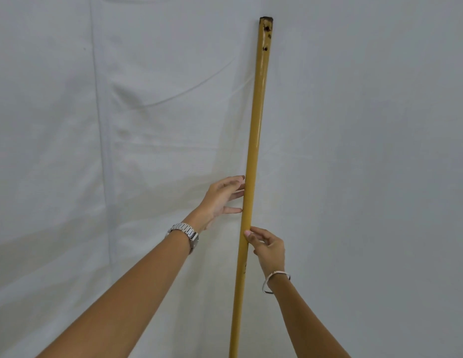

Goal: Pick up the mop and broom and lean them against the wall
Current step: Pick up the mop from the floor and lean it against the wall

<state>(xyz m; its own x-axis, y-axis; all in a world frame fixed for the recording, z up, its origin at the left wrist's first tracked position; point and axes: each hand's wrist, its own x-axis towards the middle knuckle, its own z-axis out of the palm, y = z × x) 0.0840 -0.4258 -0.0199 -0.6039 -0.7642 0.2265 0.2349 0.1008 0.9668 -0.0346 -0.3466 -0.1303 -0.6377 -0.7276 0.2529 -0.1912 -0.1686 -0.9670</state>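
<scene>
White cloth sheeting [122, 125], creased and hung flat, covers the wall across the whole view. Against it stands a long yellow painted pole [252, 161], the handle of a mop or broom; which one I cannot tell, since its head lies below the bottom edge. It rises nearly upright, tilted slightly so the top sits further right than the bottom, and its worn, dark-chipped upper end [266, 21] appears to rest on the cloth.

Both my bare forearms reach up from the lower edge. My left hand [221, 197] is spread open just left of the pole at mid-height, fingertips at or barely touching the shaft, gripping nothing. My right hand [268, 248] sits lower on the pole's right side, loosely curled, thumb and a fingertip pressed lightly to the shaft without closing round it.

A silver metal link watch [185, 232] circles my left wrist; a thin silver bangle [275, 279] hangs on my right.
</scene>
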